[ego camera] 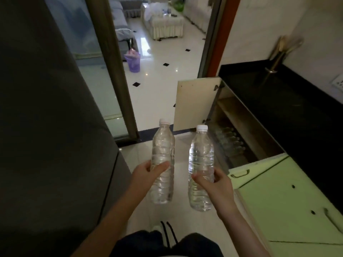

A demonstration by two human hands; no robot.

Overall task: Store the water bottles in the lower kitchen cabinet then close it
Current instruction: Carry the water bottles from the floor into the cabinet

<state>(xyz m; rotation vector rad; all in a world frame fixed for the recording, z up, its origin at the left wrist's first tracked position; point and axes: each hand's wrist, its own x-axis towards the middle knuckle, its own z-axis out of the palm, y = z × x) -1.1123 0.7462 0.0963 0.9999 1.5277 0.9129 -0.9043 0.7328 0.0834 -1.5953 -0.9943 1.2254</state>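
Observation:
I hold two clear, white-capped water bottles upright over the floor. My left hand (pixel 146 171) grips the left bottle (pixel 163 145) around its middle. My right hand (pixel 213 182) grips the right bottle (pixel 201 153) around its middle. Ahead and to the right, the lower kitchen cabinet (pixel 239 127) stands open, its cream door (pixel 194 102) swung out towards the doorway. Several bottles (pixel 230 140) lie in a row on the cabinet's bottom, dim in the shadow.
A black countertop (pixel 278 101) runs along the right above light green cabinet doors (pixel 278 190) with metal handles. A tall dark grey appliance (pixel 46 127) fills the left. A doorway ahead opens onto a tiled room with a purple bin (pixel 132 62) and sofas.

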